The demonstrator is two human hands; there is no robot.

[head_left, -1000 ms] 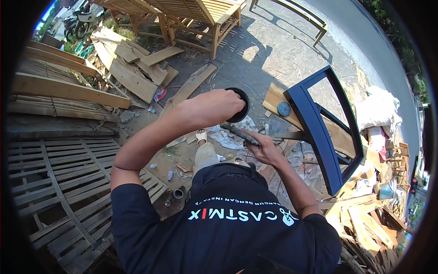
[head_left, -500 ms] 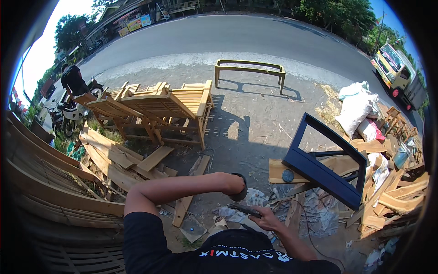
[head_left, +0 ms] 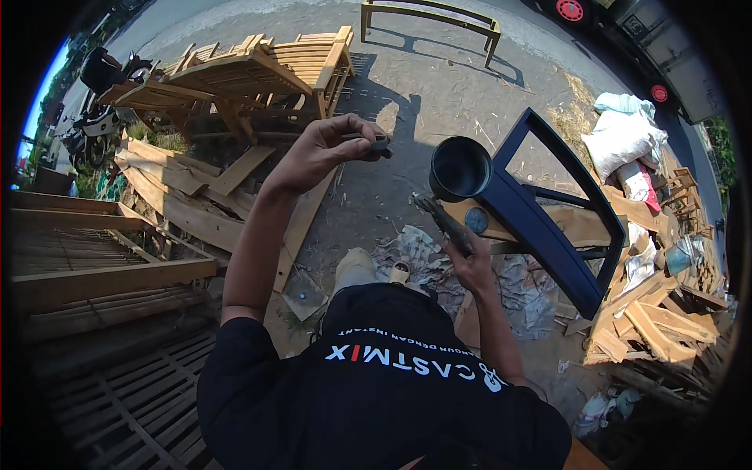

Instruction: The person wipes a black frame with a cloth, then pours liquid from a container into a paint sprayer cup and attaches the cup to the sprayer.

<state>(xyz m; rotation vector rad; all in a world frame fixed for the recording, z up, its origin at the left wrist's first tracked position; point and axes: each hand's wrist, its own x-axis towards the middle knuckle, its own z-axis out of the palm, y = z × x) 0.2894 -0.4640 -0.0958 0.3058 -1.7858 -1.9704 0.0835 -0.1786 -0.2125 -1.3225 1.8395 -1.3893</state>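
My left hand is raised, its fingers pinching a small dark cap-like piece seen nearly edge-on. My right hand is closed around the grip of what looks like a spray gun. A round black cup stands at the gun's far end with its mouth uncovered; its inside is dark. Beyond my right hand, a dark blue frame leans at a slant over a light wooden plank. A round blue-grey disc, perhaps a can top, sits by the frame's near edge.
Wooden benches stand at the far left, with loose boards below them. A low wooden frame stands near the road. White sacks and scrap wood are piled at right. Crumpled sheeting covers ground near my feet.
My left hand has come away from the cup and moved up and left, with the cap-like piece in its fingers. The spray gun has been raised, and my view has tilted down.
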